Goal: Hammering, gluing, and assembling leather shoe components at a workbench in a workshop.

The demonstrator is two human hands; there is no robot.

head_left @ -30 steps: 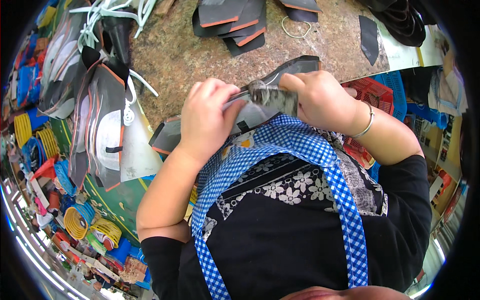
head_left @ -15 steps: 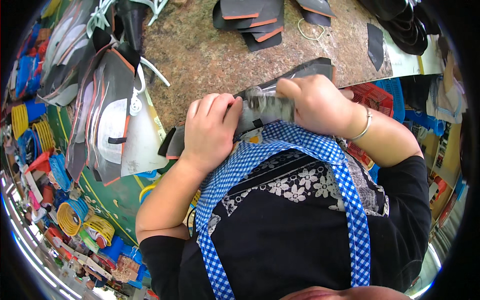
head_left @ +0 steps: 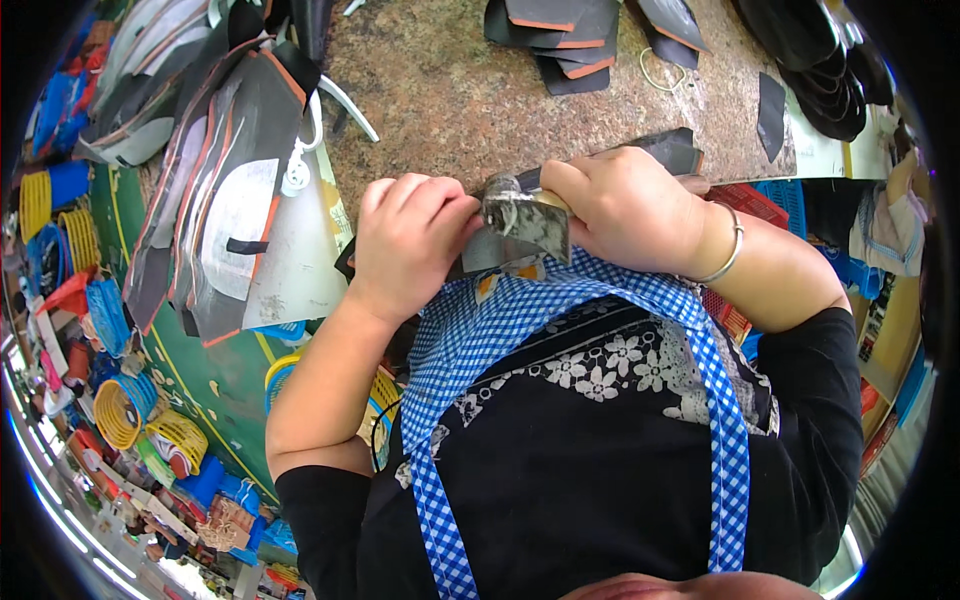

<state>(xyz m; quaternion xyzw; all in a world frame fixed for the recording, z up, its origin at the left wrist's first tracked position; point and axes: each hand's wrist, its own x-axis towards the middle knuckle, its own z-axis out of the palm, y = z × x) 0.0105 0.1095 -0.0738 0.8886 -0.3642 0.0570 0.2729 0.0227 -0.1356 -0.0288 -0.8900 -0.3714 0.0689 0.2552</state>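
My right hand [head_left: 636,208] is closed round the pale handle of a hammer with a worn grey metal head [head_left: 535,228]. The head has a round face and a wide, flat flared end; it is over a dark shoe-upper piece [head_left: 672,152] at the table's near edge. My left hand [head_left: 408,238] is closed on the left part of that piece, fingers curled and thumb towards the hammer head. Both hands cover most of the piece. Whether the hammer touches it cannot be told.
Stacked dark upper pieces with orange edges [head_left: 262,115] lie at the left with white laces [head_left: 296,170]. More pieces [head_left: 575,40] lie at the far side of the stone-topped table [head_left: 430,110], near a thin pale loop [head_left: 655,80]. Black pieces [head_left: 820,70] are at far right; baskets [head_left: 125,410] stand lower left.
The hammer has shifted slightly left and its head shows more sharply. My left hand stays on the upper piece. The whole view has shifted a little.
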